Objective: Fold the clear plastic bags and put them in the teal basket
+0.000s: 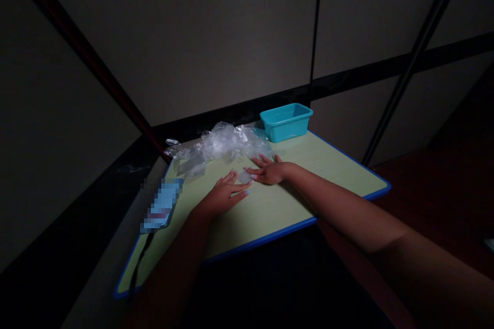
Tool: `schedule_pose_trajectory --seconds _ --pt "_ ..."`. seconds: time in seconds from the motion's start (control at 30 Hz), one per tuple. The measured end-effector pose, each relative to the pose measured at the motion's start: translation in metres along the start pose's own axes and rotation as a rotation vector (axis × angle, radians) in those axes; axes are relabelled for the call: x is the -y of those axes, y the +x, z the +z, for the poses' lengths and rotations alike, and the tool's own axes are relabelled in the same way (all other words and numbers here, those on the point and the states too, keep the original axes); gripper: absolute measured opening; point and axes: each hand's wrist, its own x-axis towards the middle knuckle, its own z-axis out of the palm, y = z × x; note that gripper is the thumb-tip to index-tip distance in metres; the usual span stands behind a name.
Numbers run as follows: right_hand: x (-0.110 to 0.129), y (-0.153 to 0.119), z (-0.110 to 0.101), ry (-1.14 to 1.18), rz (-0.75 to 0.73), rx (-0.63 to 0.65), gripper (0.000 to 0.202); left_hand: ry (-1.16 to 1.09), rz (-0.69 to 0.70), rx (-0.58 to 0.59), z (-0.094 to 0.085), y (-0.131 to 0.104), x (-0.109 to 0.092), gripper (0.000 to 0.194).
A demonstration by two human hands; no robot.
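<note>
A small, pale, translucent flat piece [244, 177] lies on the yellow tabletop between my hands; its kind is hard to make out. My left hand [226, 195] rests at its left side, fingers spread and stretched out over the table. From the right, my right hand [270, 170] lies palm down with its fingers apart, thumb and fingertips at the piece's right edge. Just beyond both hands is a heap of clear, crumpled plastic bags [224, 145].
A turquoise plastic basket [290, 126] stands at the table's far right corner. On the left edge lies a phone [162, 204], its screen blurred out, with a dark strap [142, 257] hanging toward me. The blue-rimmed table [339, 169] stands close against a panelled wall [216, 36].
</note>
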Motion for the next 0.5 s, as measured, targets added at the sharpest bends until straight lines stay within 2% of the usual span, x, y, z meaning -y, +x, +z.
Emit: schedule_pose_trajectory --seconds 0.2,0.33,0.5 --pt "-0.004 0.000 -0.002 0.011 0.060 -0.040 0.056 0.012 -0.007 0.010 0.000 0.000 0.000 0.044" --pt "0.000 -0.001 -0.001 0.047 -0.046 -0.128 0.055 0.014 -0.014 0.026 0.000 0.000 0.001 0.044" --pt "0.006 0.005 0.008 0.043 -0.161 -0.159 0.049 0.008 0.004 0.019 0.001 0.000 0.003 0.044"
